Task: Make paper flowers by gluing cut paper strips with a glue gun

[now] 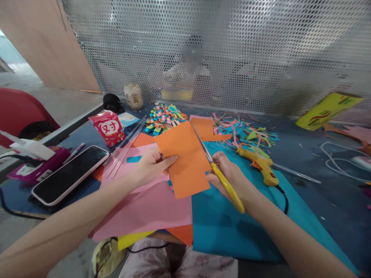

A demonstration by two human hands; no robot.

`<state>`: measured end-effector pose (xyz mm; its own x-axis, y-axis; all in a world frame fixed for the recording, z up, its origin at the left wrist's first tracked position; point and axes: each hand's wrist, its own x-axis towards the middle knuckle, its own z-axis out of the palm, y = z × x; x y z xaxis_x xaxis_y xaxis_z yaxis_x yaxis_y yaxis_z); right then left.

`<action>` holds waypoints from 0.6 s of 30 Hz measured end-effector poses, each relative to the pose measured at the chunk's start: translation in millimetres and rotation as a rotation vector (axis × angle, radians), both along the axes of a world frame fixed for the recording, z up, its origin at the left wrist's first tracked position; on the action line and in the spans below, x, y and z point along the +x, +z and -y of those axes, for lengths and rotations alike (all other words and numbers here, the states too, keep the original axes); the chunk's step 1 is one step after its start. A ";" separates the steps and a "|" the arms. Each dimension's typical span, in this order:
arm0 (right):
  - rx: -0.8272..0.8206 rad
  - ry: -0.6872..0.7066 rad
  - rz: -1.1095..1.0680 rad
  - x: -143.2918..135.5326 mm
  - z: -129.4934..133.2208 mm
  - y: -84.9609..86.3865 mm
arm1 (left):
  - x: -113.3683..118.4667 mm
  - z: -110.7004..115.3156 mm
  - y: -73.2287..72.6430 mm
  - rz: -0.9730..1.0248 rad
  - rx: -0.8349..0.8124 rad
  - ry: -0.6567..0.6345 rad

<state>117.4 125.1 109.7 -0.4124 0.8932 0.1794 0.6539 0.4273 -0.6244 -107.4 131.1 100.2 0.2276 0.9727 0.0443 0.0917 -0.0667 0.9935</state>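
My left hand pinches the left edge of an orange sheet of paper, thumb on top. In my right hand is a pair of scissors with yellow handles, its blades lying along the sheet's right edge and pointing away from me. A notch shows in that edge near the blades. Beneath the sheet lie pink paper on the left and blue paper on the right. Another orange piece rests just beyond the held sheet.
A yellow glue gun lies right of my right hand. Paper scraps and a pile of small cut pieces sit farther back. At left are clear sticks, a phone, a red packet and a purple power strip.
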 end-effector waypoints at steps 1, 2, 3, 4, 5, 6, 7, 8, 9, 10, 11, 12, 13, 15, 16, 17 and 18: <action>0.002 -0.005 0.003 -0.1 0.3 0.6 | 0.0 -0.1 0.1 0.003 -0.003 -0.001; 0.000 -0.009 0.006 -0.3 0.7 1.1 | 0.1 -0.2 0.1 0.006 -0.007 -0.003; -0.004 -0.013 0.006 -0.4 1.2 1.5 | 0.2 -0.4 0.0 0.007 -0.010 -0.005; -0.012 -0.017 0.004 -0.4 1.7 1.7 | 0.4 -0.4 -0.1 0.007 -0.012 -0.005; -0.023 -0.022 0.001 -0.5 2.2 1.8 | 0.6 -0.5 -0.3 0.005 -0.014 -0.001; -0.037 -0.025 -0.003 -0.4 2.6 1.6 | 0.9 -0.5 -0.3 0.000 -0.015 0.002; -0.047 -0.031 -0.008 -0.4 2.9 1.2 | 1.2 -0.4 -0.3 -0.004 -0.017 0.002; -0.056 -0.036 -0.012 -0.3 3.1 0.6 | 1.5 -0.3 -0.1 -0.004 -0.022 -0.002; -0.064 -0.042 -0.017 -0.3 3.2 0.0 | 1.8 -0.2 0.2 0.001 -0.029 -0.007; -0.072 -0.046 -0.023 -0.3 3.2 -0.7 | 2.0 -0.2 0.8 0.009 -0.036 -0.009; -0.079 -0.050 -0.033 -0.2 3.1 -1.3 | 2.1 -0.2 1.4 0.020 -0.040 -0.004; -0.090 -0.052 -0.045 -0.1 3.0 -1.7 | 2.1 -0.4 1.9 0.033 -0.038 0.010; -0.102 -0.055 -0.064 0.2 2.7 -2.0 | 1.8 -0.9 2.3 0.044 -0.031 0.031; -0.132 -0.070 -0.124 2.1 1.2 -2.1 | 0.7 -2.7 1.9 0.046 -0.007 0.090; -0.141 -0.086 -0.169 3.9 -0.3 -2.0 | -0.3 -4.2 1.1 0.038 0.016 0.126; -0.138 -0.111 -0.223 6.3 -2.3 -2.0 | -1.7 -6.2 -0.1 0.021 0.046 0.164; -0.127 -0.139 -0.276 9.2 -4.9 -2.1 | -3.5 -8.8 -1.5 -0.010 0.080 0.202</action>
<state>126.6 129.9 107.6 -0.2362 0.9598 0.1515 0.4990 0.2536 -0.8286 -110.9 139.9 98.7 0.0288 0.9921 0.1218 0.1213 -0.1245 0.9848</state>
